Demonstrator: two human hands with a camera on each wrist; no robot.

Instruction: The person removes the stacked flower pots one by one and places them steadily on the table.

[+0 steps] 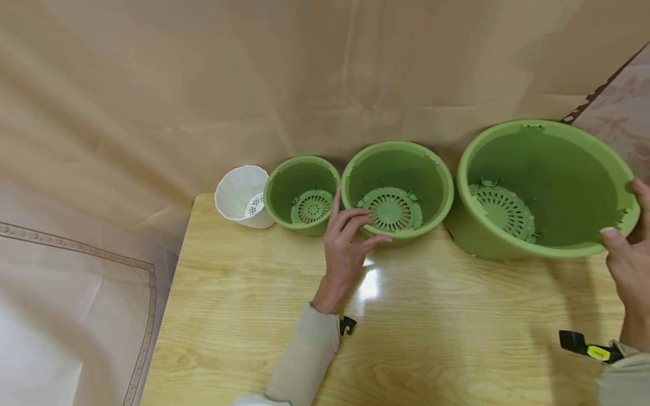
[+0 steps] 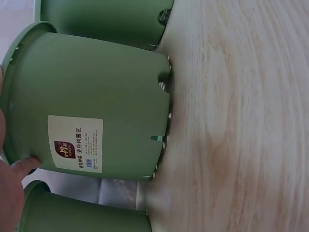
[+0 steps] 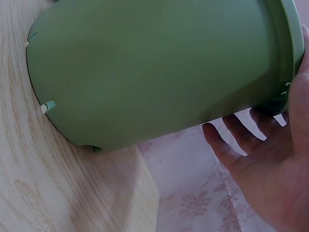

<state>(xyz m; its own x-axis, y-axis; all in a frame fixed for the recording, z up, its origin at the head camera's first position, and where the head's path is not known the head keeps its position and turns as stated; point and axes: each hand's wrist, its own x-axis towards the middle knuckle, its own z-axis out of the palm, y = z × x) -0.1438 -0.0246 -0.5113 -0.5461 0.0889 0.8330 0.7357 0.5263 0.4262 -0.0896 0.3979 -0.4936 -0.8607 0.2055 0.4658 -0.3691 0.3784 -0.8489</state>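
Three green pots [image 1: 545, 189] with slotted floor discs and one white cup [image 1: 241, 194] lined the surface's [image 1: 406, 338] far edge, the right hand [image 1: 629, 265] gripping the largest pot's rim, the left hand's [image 1: 347, 242] straight fingers touching the middle pot [image 1: 398, 192].

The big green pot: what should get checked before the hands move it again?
1. Right hand on the big green pot, thumb over the rim: ok.
2. Big pot standing flat on the table: not ok, it is tilted and overhangs the table's edge.
3. Drain disc seated in the big pot: cannot tell.
4. Left hand at the middle pot, fingers over its near rim: ok.
5. Small green pot and white cup upright in the row: cannot tell.
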